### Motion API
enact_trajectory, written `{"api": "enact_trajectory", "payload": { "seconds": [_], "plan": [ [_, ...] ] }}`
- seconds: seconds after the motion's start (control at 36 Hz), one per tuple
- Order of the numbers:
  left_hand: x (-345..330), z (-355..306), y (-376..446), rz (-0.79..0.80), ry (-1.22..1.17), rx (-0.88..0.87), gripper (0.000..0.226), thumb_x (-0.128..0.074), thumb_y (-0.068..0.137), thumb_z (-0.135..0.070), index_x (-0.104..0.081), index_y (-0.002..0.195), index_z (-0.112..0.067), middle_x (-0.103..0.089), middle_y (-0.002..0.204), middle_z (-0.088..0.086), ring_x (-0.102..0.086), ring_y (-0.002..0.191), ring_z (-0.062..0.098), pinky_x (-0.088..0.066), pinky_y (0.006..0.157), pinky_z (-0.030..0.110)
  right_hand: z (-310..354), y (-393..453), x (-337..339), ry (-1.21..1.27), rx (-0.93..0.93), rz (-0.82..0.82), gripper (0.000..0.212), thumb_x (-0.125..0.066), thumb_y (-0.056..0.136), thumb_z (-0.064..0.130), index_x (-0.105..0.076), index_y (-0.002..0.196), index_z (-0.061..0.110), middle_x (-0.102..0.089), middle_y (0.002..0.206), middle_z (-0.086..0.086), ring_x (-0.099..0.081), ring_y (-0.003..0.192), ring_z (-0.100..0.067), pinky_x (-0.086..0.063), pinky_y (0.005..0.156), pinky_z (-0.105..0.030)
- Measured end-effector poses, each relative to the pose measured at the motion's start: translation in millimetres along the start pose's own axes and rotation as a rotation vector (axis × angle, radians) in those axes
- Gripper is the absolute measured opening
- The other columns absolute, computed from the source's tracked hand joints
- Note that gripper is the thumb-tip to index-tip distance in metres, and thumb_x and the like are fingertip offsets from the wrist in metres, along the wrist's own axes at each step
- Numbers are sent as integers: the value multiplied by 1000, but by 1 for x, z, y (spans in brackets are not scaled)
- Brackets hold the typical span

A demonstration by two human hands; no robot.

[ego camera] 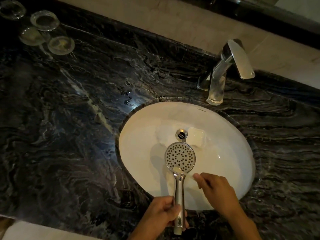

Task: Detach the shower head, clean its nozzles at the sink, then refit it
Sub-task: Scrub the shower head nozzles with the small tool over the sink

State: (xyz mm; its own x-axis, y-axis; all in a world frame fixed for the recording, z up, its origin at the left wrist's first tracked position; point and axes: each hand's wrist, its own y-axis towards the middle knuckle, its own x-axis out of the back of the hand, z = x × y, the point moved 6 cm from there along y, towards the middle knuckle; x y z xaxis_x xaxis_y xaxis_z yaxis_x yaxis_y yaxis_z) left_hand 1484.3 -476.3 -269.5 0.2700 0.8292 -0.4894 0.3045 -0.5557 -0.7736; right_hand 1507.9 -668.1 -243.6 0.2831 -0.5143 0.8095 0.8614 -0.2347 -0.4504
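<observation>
A chrome shower head (180, 156) lies over the white oval sink (225, 135), its round nozzle face turned up. My left hand (164, 212) grips its handle near the sink's front rim. My right hand (216, 189) holds a pale toothbrush (178, 169), whose bristled end rests on the lower edge of the nozzle face. The brush handle is blurred and mostly hidden by my fingers. The shower head has no hose attached at its bottom end.
A white bar of soap (196, 137) lies in the basin beside the drain (181, 135). A chrome tap (223, 73) stands behind the sink, no water running. Several glass dishes (45, 20) sit at the far left of the wet black marble counter (69, 118).
</observation>
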Motion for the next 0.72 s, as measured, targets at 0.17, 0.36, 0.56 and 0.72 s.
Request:
{"api": "enact_trajectory", "payload": {
  "seconds": [0.17, 0.36, 0.56, 0.72],
  "plan": [
    [1, 1, 1, -4, 16, -3, 15, -58, 97, -6, -69, 101, 2, -72, 84, 19, -69, 81, 34, -55, 77, 38, -6, 28, 33, 104, -23, -219, 52, -34, 92, 63, -55, 61, 27, -54, 51, 8, -56, 55, -5, -39, 52, -30],
    [1, 2, 3, 19, -17, 18, 18, -61, 93, -9, -69, 101, 6, -72, 88, 23, -70, 82, 35, -57, 77, 39, -10, 16, 15, 128, -64, -113, 57, -32, 89, 67, -55, 62, 23, -56, 52, 4, -56, 54, -10, -49, 58, -38],
    [-2, 1, 2, 61, -72, -16, 21, -68, 85, -16, -72, 96, 2, -71, 82, 24, -70, 77, 35, -56, 77, 41, -14, -9, -11, 115, -93, 25, 71, -22, 79, 79, -57, 65, 18, -57, 55, 4, -57, 61, -9, -49, 67, -37],
    [-1, 1, 2, 46, -47, -29, 30, -65, 92, -14, -64, 104, 13, -71, 83, 22, -69, 80, 34, -56, 79, 41, -25, 8, 10, 82, -108, -136, 59, -23, 86, 72, -53, 63, 27, -59, 59, 7, -58, 63, -8, -46, 59, -35]
  ]
}}
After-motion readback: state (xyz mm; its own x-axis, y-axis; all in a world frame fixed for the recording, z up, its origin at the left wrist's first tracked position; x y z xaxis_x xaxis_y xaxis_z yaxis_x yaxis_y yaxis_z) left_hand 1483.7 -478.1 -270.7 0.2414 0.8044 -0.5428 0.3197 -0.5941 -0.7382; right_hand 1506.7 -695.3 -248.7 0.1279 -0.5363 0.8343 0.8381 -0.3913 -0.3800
